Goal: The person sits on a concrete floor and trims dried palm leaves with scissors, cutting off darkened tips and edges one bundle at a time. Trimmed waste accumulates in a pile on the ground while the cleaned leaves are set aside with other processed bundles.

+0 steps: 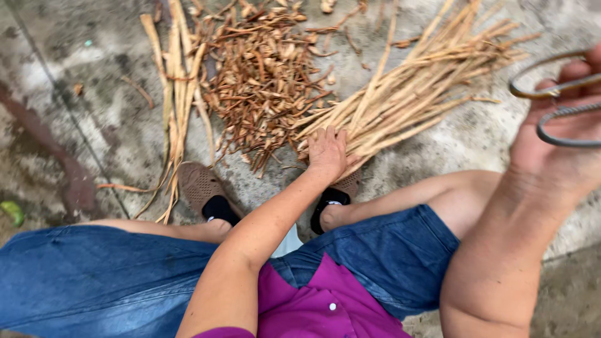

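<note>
Dry stalks [407,94] under left hand [327,153], shears [557,100] in right hand [557,144]

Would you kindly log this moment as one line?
left hand: on stalk bundle | right hand: holds shears | chip pile: between stalks

Concrete floor [94,81], stalk bundle [413,94], bark scraps [263,81]

two hands in view, left hand [327,153] and right hand [560,134], one pair of shears [554,94], two brown shoes [199,184], one big bundle of stalks [413,94], one smaller bunch of stalks [178,94], one heap of dry scraps [263,81], too many stalks to count
</note>
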Available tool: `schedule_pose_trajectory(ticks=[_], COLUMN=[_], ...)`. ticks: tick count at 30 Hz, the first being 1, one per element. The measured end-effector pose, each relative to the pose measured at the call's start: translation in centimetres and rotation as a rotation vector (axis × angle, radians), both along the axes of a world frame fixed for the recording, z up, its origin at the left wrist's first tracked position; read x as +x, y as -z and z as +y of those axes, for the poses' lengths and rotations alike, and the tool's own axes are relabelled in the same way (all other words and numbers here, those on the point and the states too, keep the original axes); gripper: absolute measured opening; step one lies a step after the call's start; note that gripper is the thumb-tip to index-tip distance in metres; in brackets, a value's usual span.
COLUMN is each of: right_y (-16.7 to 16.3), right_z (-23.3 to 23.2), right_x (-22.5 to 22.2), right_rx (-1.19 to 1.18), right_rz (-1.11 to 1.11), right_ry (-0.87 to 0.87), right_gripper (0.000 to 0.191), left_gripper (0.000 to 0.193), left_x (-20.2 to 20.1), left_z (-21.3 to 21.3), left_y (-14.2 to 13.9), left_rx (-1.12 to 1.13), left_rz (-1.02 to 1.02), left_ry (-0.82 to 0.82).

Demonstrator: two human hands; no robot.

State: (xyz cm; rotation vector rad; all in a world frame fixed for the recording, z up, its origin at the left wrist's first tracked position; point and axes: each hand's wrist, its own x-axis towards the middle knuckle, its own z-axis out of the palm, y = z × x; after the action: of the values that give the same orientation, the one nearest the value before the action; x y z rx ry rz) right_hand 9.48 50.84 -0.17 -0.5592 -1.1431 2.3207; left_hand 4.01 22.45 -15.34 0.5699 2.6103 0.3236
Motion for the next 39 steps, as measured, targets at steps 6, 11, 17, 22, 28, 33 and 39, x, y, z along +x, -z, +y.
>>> schedule_pose_trajectory(ticks=[6, 11, 17, 22, 28, 33, 39], right_y=[1.2, 1.3, 0.1, -1.2, -3.0, -4.5, -5.2], right_z=[-0.3, -1.6, -4.7, -7.9, -11.5, -14.6, -20.1], right_x=[0.2, -1.2, -4.1, -7.0, -9.3, -10.0, -12.0], right_rx=[-0.023, -0.013, 0.011, 0.032, 0.049, 0.088, 0.082], right_rz=[-0.114, -0.165, -0.19, -0.174, -0.134, -0.105, -0.068], right_ry=[-0.114, -0.18, -0.242, -0.303, -0.377, -0.412, -0.454], right_gripper=[0.029, 0.027, 0.025, 0.023, 0.023, 0.026, 0.031], left_gripper=[0.059, 0.057, 0.111, 0.119, 0.046, 0.033, 0.032], left_x=[-8.6, -14.5, -14.0, -13.5, -12.5, -16.2, -20.1], left_z=[-11.0, -25.0, -31.8, -29.0, -28.5, -30.9, -31.2], left_y=[2.7, 5.0, 4.9, 5.8, 7.5, 4.1, -6.0], left_rx=[0.292, 0.055, -0.027, -0.177, 0.013, 0.568, 0.749], left_rz=[0.213, 0.109, -0.163, -0.135, -0.264, -0.414, -0.479], left_ry=[-0.48, -0.986, -1.072, -0.998, -1.038, -1.189, -1.073])
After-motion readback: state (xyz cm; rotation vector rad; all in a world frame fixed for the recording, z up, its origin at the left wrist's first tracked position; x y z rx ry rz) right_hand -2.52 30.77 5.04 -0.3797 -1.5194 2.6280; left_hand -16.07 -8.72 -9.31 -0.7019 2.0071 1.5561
